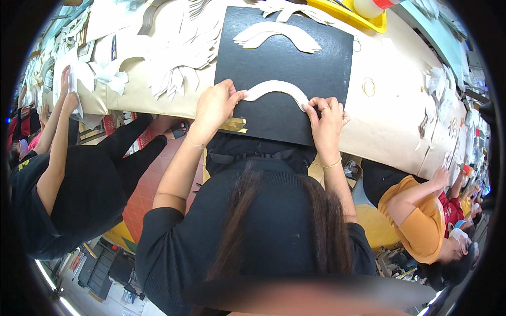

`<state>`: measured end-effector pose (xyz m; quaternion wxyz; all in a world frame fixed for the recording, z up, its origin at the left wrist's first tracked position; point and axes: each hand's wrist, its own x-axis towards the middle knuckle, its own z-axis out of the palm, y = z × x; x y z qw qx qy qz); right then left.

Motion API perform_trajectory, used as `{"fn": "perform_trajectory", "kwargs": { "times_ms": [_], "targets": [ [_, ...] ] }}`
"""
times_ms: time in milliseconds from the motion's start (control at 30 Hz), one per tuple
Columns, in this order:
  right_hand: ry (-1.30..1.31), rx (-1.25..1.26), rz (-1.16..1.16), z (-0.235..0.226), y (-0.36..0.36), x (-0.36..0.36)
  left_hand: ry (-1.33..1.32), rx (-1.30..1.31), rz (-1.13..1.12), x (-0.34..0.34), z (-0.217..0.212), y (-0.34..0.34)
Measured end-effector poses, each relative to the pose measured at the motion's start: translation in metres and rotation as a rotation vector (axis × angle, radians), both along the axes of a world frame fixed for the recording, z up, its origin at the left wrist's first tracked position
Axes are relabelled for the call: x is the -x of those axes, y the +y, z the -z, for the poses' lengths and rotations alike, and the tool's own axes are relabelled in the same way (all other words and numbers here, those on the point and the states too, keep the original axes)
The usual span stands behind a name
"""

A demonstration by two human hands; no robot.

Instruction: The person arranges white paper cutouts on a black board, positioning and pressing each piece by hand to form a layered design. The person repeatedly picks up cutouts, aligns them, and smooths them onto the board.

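A white curved strip (pixel 278 86), arched like a rainbow, lies over a black board (pixel 328 68) in front of me. Its left end is pinched between the thumb and fingers of my left hand (pixel 217 104). At the other end, my right hand (pixel 327 117) grips the strip the same way, near the board's right edge. Farther up the board rests a small fanned stack of similar white curved pieces (pixel 279 33). A brass-coloured flat piece (pixel 233 124) sits at the board's near left edge, close to my left wrist.
Several piles of pale curved pieces (pixel 192 58) cover the table (pixel 390 79) left of the board. A yellow tray (pixel 380 23) holding a white container stands at the far right. A rubber band (pixel 368 87) lies right of the board. Co-workers stand on both sides.
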<state>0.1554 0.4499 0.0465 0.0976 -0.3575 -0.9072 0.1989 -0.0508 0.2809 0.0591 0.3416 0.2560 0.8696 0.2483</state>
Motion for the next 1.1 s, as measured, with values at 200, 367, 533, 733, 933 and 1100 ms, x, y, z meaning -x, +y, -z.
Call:
{"fn": "perform_trajectory", "kwargs": {
  "times_ms": [200,367,533,733,933,1100],
  "targets": [
    [0.305,0.257,-0.042,-0.014,0.014,0.010,-0.024,-0.165,-0.130,-0.004,0.000,-0.012],
    [0.135,0.029,-0.423,-0.016,0.009,0.052,0.507,-0.412,0.170,-0.023,0.016,-0.006],
    [0.067,0.060,-0.520,-0.011,0.004,0.066,0.663,-0.514,0.200,-0.035,0.031,-0.008],
    [0.160,0.058,-0.505,0.003,0.005,0.062,0.746,-0.579,0.240,-0.037,0.041,-0.012],
    [0.258,0.034,-0.549,0.008,0.005,0.055,0.738,-0.543,0.299,-0.036,0.037,-0.015],
    [0.544,0.522,-0.348,-0.004,0.030,0.028,0.607,-0.505,0.257,-0.039,0.027,-0.011]
  ]
}}
